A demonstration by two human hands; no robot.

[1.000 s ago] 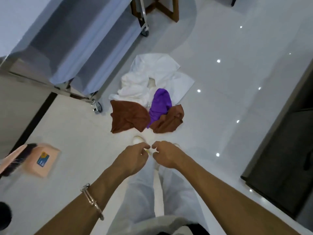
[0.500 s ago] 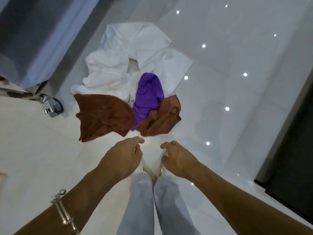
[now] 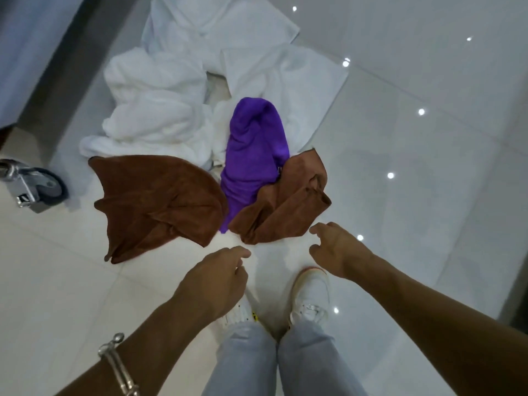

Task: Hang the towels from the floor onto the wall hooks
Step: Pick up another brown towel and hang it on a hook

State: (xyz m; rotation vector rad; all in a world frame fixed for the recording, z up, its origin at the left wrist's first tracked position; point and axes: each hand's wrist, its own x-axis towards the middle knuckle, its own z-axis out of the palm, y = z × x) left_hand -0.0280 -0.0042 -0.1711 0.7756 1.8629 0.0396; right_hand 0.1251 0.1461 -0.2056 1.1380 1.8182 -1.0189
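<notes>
Facing two brown towels [image 3: 160, 201] [image 3: 283, 207], one purple towel [image 3: 251, 155] — left hand [image 3: 214, 281], right hand [image 3: 337, 252], empty, loose-fingered.

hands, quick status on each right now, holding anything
Left hand: open, fingers relaxed, holding nothing.
Right hand: open, holding nothing, fingertips just short of the right brown towel.

White towel [image 3: 155, 110], top beyond frame edge
</notes>
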